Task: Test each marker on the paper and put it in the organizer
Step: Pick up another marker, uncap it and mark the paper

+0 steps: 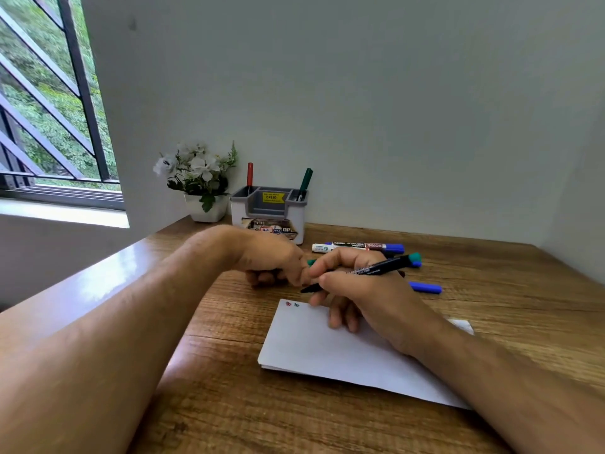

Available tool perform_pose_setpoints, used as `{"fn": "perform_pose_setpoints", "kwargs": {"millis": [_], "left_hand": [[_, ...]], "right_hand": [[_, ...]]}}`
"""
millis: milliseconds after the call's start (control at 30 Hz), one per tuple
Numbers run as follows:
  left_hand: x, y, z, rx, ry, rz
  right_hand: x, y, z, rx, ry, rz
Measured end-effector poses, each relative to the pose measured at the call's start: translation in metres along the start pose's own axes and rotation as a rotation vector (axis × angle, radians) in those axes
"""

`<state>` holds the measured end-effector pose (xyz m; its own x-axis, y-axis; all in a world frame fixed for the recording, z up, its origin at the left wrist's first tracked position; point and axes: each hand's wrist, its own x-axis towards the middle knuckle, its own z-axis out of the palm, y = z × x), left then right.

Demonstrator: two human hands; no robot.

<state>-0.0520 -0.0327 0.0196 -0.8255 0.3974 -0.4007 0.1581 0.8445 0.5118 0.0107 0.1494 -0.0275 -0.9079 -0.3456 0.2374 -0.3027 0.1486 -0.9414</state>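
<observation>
A wooden table fills the lower frame. On it, right of centre, lies white paper with two small scribbles at its upper left corner. The grey organizer stands at mid-frame with a red marker and a green marker inside. The right hand grasps a black marker above the paper. The left hand pinches a green cap at the marker's tip. Loose markers lie just behind.

2 markers in organizer, 1 in hand, approx 4 on desk, 1 paper.
</observation>
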Motion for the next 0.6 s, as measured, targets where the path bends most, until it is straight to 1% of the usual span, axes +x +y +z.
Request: {"fn": "perform_pose_setpoints", "kwargs": {"millis": [100, 267, 433, 533, 600], "left_hand": [[-0.0036, -0.0013, -0.0015, 0.02, -0.05, 0.011], [-0.0043, 0.0008, 0.0002, 0.042, -0.054, 0.005], [-0.0079, 0.0016, 0.0007, 0.024, -0.067, 0.012], [-0.01, 0.0039, 0.0014, 0.031, -0.082, 0.016], [-0.0108, 0.006, 0.0023, 0.05, -0.081, 0.012]], "right_hand": [[0.0012, 0.0002, 0.0011, -0.035, 0.009, 0.021], [0.0037, 0.0019, 0.0052, -0.158, 0.05, 0.044], [0.0041, 0.0002, 0.0059, -0.208, 0.04, 0.044], [0.0035, -0.002, 0.0063, -0.255, 0.048, 0.017], [0.0035, -0.0024, 0.0059, -0.318, 0.082, -0.025]]}}
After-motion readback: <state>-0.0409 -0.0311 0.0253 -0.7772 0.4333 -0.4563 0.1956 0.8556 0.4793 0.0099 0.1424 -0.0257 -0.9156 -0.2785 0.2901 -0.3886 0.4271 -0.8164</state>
